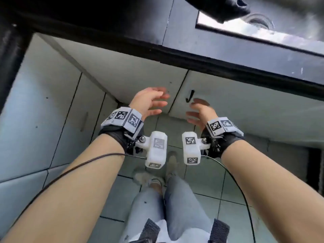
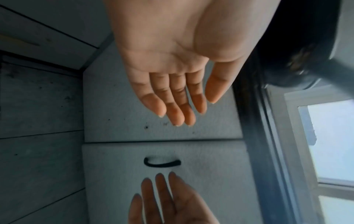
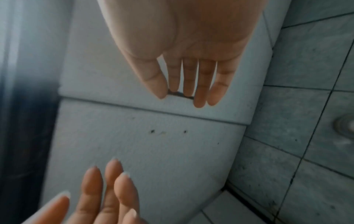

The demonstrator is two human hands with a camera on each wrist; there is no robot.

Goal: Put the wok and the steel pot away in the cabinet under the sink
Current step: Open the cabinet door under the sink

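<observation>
The white cabinet under the sink is closed, with a left door (image 1: 133, 78) and a right door (image 1: 245, 109). A black handle (image 1: 190, 96) sits near the right door's inner edge. My left hand (image 1: 157, 104) hovers empty in front of the left door, fingers straight. My right hand (image 1: 196, 111) hovers just below the handle, fingers spread, touching nothing. The right wrist view shows the handle (image 3: 180, 94) partly behind my right hand (image 3: 188, 84). A dark blurred object (image 1: 228, 7), perhaps the wok, lies at the sink's edge. No steel pot is in view.
The black countertop edge (image 1: 228, 67) overhangs the doors, with the steel sink (image 1: 263, 30) above. Another cabinet run with a handle (image 1: 84, 121) meets at the left corner. My feet stand on grey floor tiles (image 1: 201, 181). A floor drain (image 3: 344, 125) lies nearby.
</observation>
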